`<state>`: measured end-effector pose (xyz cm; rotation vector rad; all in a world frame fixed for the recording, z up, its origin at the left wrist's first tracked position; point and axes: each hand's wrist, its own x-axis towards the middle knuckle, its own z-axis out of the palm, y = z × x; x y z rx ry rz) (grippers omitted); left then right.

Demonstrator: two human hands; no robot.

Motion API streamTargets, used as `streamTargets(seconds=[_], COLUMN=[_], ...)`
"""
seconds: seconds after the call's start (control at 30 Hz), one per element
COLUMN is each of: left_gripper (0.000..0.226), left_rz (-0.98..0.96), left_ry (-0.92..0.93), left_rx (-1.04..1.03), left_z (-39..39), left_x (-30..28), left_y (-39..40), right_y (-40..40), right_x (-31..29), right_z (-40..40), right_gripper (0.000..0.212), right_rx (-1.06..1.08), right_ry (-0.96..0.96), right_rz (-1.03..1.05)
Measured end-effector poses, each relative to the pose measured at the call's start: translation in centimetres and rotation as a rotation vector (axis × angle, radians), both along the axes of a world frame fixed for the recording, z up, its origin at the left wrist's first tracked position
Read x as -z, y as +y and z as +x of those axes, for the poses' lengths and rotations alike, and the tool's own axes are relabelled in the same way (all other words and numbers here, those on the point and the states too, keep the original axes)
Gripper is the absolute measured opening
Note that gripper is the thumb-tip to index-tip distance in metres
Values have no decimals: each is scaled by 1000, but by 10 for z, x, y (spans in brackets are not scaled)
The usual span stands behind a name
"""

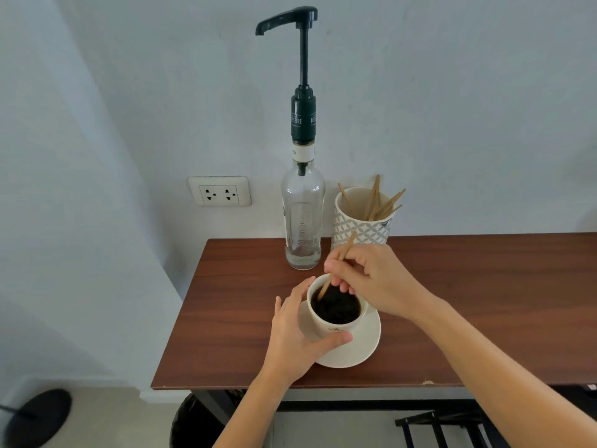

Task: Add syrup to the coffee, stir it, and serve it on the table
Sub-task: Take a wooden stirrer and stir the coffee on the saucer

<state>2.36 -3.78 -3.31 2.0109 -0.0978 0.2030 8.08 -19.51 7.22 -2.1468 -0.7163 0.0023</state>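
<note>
Stirring is underway: right hand (371, 276) pinches a wooden stirrer (336, 270) in the coffee cup (337, 318), left hand (297, 334) grips the cup. Syrup seems added; serving remains

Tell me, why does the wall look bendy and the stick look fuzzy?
Head view: the wide-angle lens curves the wall's edges; the stir stick in the right hand is smeared by motion blur; the cup and syrup bottle stay sharp under soft, even light.

Behind the white ceramic cup of dark coffee (336, 310) stand a tall clear glass bottle with a dark green pump (303, 218) and, just beside it, a patterned white holder of wooden stir sticks (363, 221), blocking the way to the wall. The brown wooden tabletop (484, 302) lies bare to the right, open for a hand. Left of the cup, a narrow strip of tabletop runs to the edge.
</note>
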Motion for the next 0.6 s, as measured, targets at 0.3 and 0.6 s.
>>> streamTargets(seconds=[0.3, 0.6], left_gripper=[85, 86], left_rz=[2, 9], left_ry=[10, 3], left_rx=[-4, 0], left_z=[-1, -2], left_x=[-2, -2], left_y=[-1, -1], right_y=[-14, -20], right_x=[0, 3], right_z=[-6, 8], right_gripper=[25, 27], right_rx=[4, 108], right_ry=[98, -108], right_rz=[-128, -228])
